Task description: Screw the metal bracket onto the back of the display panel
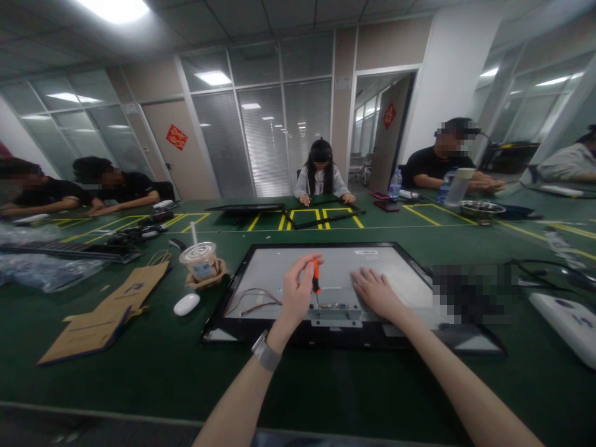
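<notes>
A flat display panel [261,267] with a black frame lies on the green table, its silver back facing up. My left hand [298,287] grips an orange and black screwdriver [316,273], held upright with its shaft pointing down at a metal bracket [336,315] along the panel's near side. Whether the tip sits in a screw is too small to tell. Flat on the silver back, to the right of the bracket, rests my right hand [376,293], fingers spread. Thin coloured wires [254,303] lie loose on the panel's left part.
Left of the panel stand a drink cup [200,261] in a cardboard holder, a white earbud case [187,304] and brown paper bags [112,310]. A white device [565,326] lies at right. Across the table [162,385], a person handles a black frame [326,217]; others sit at both sides.
</notes>
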